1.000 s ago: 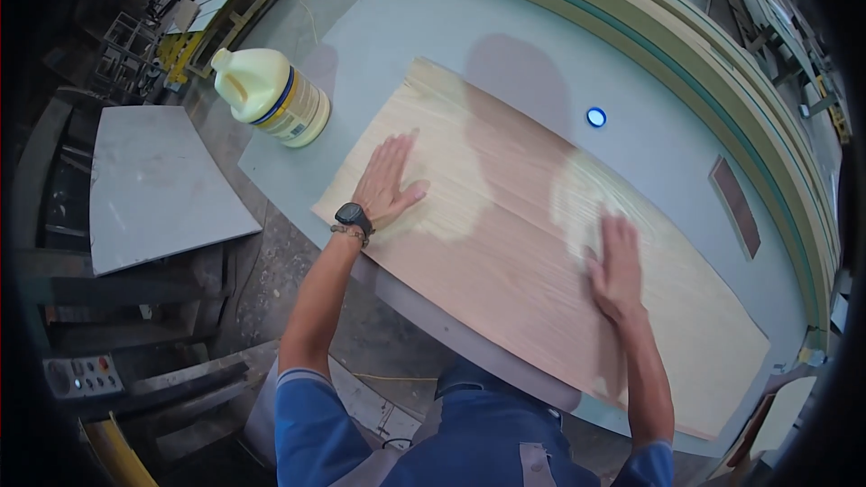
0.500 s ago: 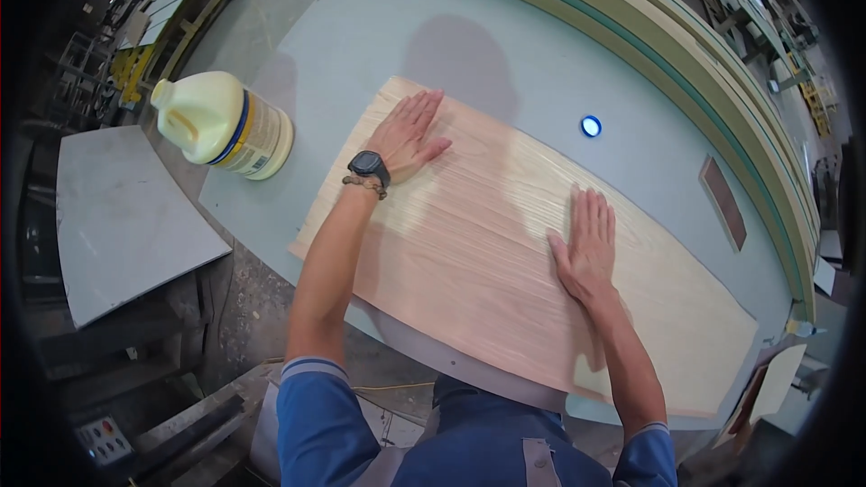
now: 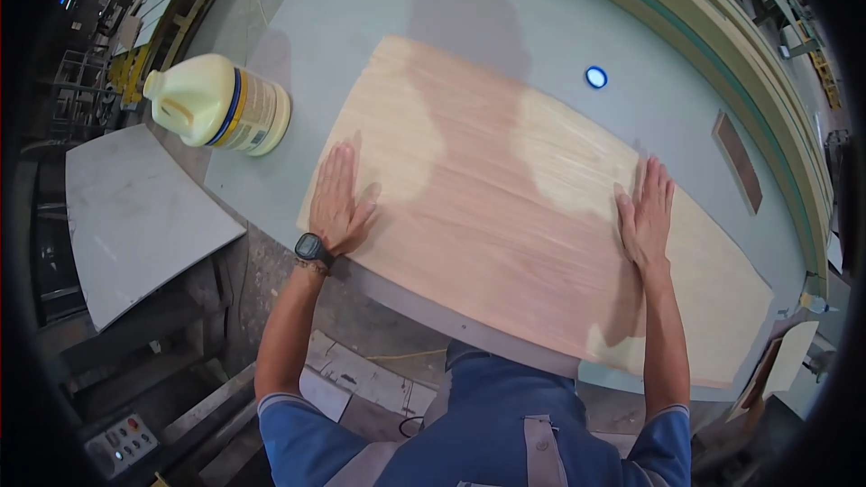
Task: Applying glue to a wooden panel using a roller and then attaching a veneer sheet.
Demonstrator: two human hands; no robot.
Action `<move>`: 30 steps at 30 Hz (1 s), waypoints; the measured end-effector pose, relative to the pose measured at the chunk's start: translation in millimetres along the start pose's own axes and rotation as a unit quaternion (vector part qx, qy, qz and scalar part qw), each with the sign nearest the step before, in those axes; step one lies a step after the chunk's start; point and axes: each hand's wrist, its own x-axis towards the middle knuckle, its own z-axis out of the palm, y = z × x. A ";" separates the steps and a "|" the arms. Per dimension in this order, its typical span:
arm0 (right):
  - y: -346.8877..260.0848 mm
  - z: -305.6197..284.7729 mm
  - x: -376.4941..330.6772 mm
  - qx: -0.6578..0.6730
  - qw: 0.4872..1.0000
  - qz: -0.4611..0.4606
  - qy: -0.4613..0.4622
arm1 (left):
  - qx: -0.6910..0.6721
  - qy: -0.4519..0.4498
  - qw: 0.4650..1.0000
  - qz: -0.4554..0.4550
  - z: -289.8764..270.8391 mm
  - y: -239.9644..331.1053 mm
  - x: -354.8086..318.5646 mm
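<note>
Down on the wood, both palms are out of view: the left hand [image 3: 338, 209] masks a patch of the board [image 3: 505, 203], the right hand [image 3: 646, 221] another, and the surface [image 3: 352, 4] vanishes beneath that board. Now the watch [image 3: 308, 246], its display too small to read, and the fine print on the jug [image 3: 203, 99] no better! Up top, the long slabs [image 3: 722, 50] run off the edge; below, the shirt [image 3: 492, 446] gets cropped.
</note>
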 end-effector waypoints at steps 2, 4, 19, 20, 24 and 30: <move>-33.0 19.2 4.7 -0.036 0.999 -0.036 0.019 | 0.022 0.004 0.999 -0.024 -1.3 2.6 -8.0; -96.1 41.5 7.5 0.039 0.992 -0.123 -0.013 | 0.042 0.008 0.998 -0.048 1.3 -0.9 -11.7; 49.0 -44.3 -132.4 -0.029 0.993 0.111 -0.016 | 0.057 -0.016 0.998 -0.013 -1.6 3.3 -7.7; 53.0 -41.8 -137.7 -0.033 0.992 0.120 -0.009 | 0.063 -0.018 0.998 -0.015 -1.1 4.0 -6.8; -29.6 -11.1 -109.5 0.029 0.998 0.060 -0.011 | 0.071 -0.061 0.995 0.024 13.1 25.8 -7.3; -136.1 38.2 -51.3 0.122 0.978 -0.167 -0.019 | -0.090 -0.137 0.976 0.142 43.0 149.9 31.9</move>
